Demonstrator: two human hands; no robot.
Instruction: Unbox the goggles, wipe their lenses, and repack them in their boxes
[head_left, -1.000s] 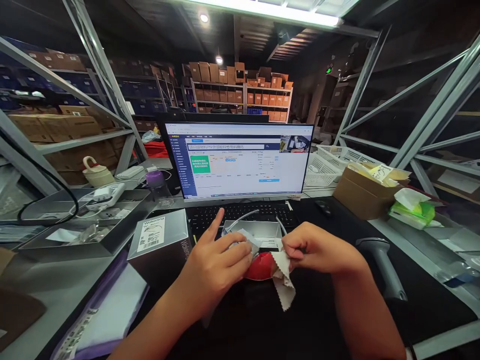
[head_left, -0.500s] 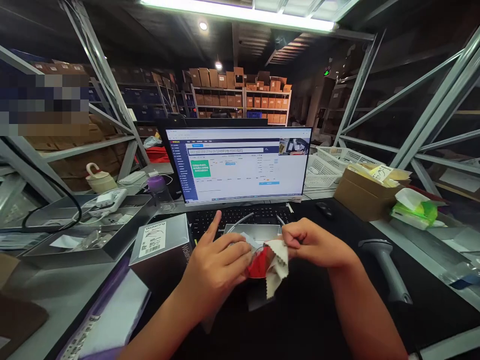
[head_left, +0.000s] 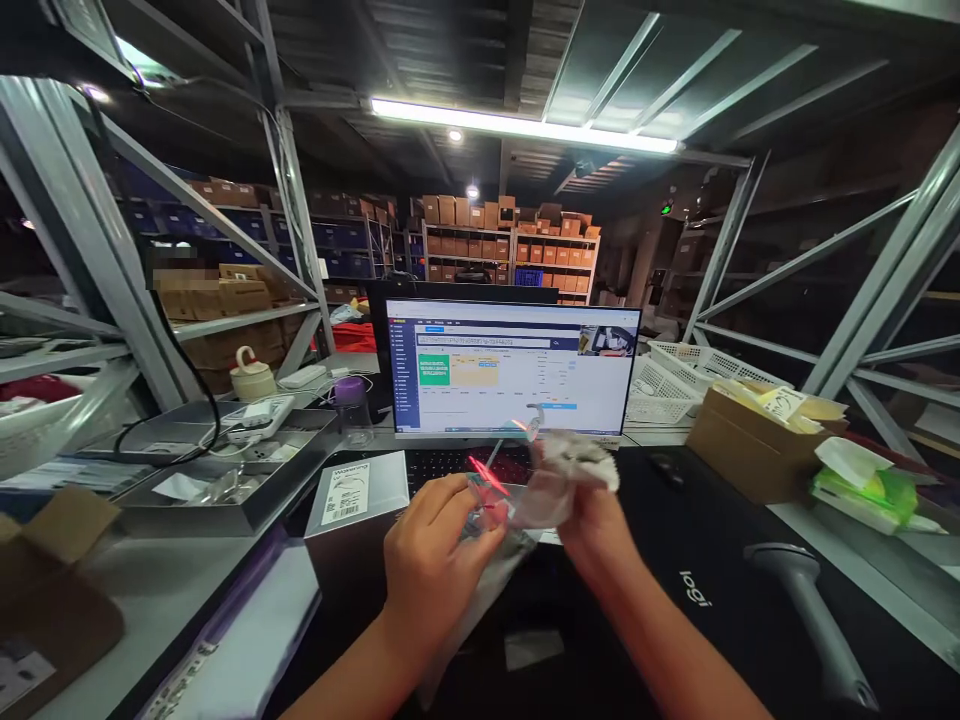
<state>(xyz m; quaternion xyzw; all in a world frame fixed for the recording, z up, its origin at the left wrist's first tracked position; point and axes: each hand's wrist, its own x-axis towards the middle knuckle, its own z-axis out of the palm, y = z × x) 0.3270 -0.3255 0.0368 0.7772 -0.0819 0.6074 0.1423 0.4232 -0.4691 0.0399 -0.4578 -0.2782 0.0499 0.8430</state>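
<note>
My left hand [head_left: 442, 545] is closed on a pair of glasses [head_left: 491, 508] with a red-reflecting lens, held over the desk in front of the monitor. Bunched in my right hand [head_left: 596, 525] is a pale cleaning cloth [head_left: 574, 465], smeared by motion. The cloth lies against the right side of the glasses and hides much of the frame. Thin temple ends stick up toward the screen. A greyish, translucent-looking piece [head_left: 491, 590] runs down beneath my left hand; its kind is unclear.
A labelled silver box [head_left: 360, 490] stands left of my hands, before the keyboard and monitor [head_left: 517, 400]. Farther left lies a grey tray [head_left: 247, 500] with chargers. On the right are a barcode scanner [head_left: 814, 610], a mouse [head_left: 666, 468], a cardboard box [head_left: 739, 440] and tissues [head_left: 862, 490].
My view has tilted up and turned left. The right hand has turned upward, carrying the cloth up beside the glasses. The left index finger, raised before, is now curled in.
</note>
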